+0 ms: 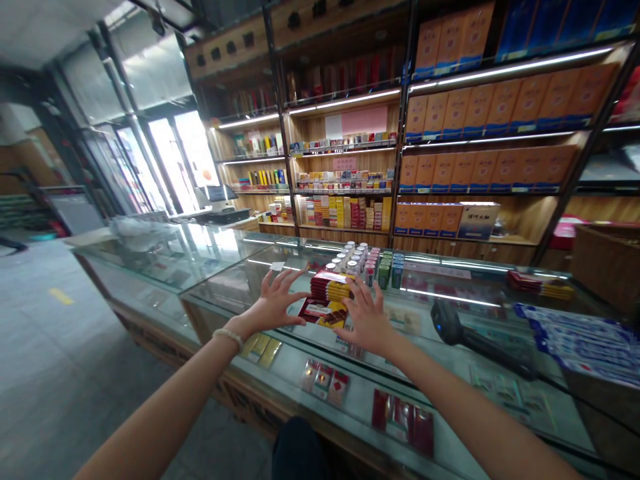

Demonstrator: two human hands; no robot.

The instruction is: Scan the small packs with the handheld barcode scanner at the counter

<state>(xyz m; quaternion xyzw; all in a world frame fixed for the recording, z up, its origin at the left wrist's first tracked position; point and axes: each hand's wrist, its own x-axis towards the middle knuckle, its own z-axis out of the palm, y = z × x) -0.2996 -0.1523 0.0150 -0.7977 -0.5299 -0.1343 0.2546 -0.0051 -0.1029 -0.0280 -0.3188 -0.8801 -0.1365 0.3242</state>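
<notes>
A neat stack of red-and-yellow packets (330, 288), which look like chocolate bars, stands on the glass counter. One more such packet (320, 311) lies or leans at the front of the stack, its printed face showing. On the left side, my left hand (273, 303) is open with fingers spread, its thumb close to the stack. At the other side my right hand (369, 319) is also open, its fingertips at the stack's right edge; whether they touch it I cannot tell. Just behind the stack stand rows of small cans or bottles (353, 257) with white, pink, green and blue sides.
To the right, a black barcode scanner (447, 323) with a cable lies on the glass. Blue-and-white packets (585, 340) and more red-and-yellow packets (540, 285) sit farther right. Cigarette packs (325, 381) show under the glass. Stocked shelves (345, 228) line the back wall.
</notes>
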